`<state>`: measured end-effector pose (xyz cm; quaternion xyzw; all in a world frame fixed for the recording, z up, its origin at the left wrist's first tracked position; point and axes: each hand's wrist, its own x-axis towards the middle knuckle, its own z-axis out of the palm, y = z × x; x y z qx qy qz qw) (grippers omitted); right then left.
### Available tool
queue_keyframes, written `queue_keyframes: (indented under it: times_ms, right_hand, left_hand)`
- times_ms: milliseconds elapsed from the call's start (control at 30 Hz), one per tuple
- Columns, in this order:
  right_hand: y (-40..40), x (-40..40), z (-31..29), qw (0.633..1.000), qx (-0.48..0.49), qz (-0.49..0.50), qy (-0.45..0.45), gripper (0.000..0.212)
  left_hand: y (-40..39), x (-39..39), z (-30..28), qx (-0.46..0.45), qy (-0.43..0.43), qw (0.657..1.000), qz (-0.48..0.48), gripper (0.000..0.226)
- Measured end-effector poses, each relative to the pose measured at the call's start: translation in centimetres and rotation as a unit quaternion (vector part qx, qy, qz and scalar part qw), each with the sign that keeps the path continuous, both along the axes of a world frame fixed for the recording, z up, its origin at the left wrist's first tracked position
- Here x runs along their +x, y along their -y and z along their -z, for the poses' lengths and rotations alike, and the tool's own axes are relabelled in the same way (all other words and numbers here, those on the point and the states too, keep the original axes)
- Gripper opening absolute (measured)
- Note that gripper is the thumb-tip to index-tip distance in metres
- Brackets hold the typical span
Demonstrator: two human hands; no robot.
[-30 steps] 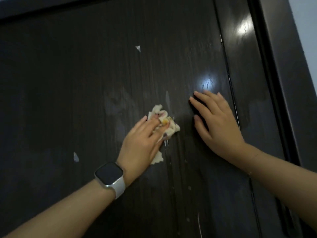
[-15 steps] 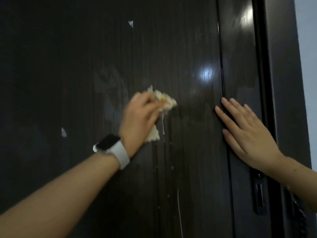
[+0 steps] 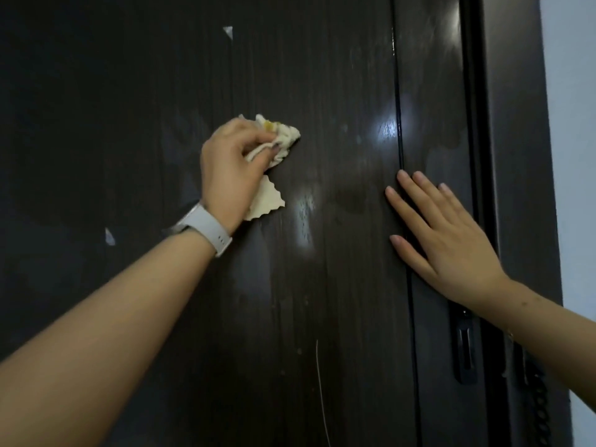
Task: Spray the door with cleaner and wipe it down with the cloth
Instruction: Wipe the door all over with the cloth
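while the left hand (image 3: 230, 167) grips it, the cloth (image 3: 277, 140) shows only partly.

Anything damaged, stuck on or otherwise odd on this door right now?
Yes. Two pale triangular scraps cling to the dark door: one high up, one low left. A thin pale line, scratch or drip, runs down below. The left hand grips the cloth; the right hand lies flat.

Pale wall (image 3: 571, 156) at right — grey watch strap (image 3: 206, 225), black coiled cord (image 3: 541, 411).
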<state>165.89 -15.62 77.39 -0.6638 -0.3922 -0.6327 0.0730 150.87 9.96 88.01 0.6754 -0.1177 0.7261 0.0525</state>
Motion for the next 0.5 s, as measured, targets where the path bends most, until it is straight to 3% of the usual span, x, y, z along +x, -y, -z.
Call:
queue_keyframes:
  times_ms: [133,300,400,500]
  right_hand:
    - [-0.1,0.0,0.1,1.000,0.003,-0.001,-0.007,0.061]
    - [0.3,-0.3,0.1,1.000,-0.008,0.012,-0.013,0.061]
    - [1.1,-0.3,-0.4,0.999,-0.035,0.015,-0.026,0.059]
    - [3.4,-0.8,-1.8,0.999,-0.045,0.016,0.021,0.052]
  left_hand:
    - [0.4,0.5,6.9,0.009,-0.001,1.000,-0.017,0.010]
    - [2.5,0.2,16.3,0.120,-0.139,0.983,0.009,0.018]
    - [3.3,0.2,13.4,0.111,-0.148,0.983,0.011,0.013]
    - [4.0,1.1,5.7,0.046,-0.073,0.996,0.022,0.007]
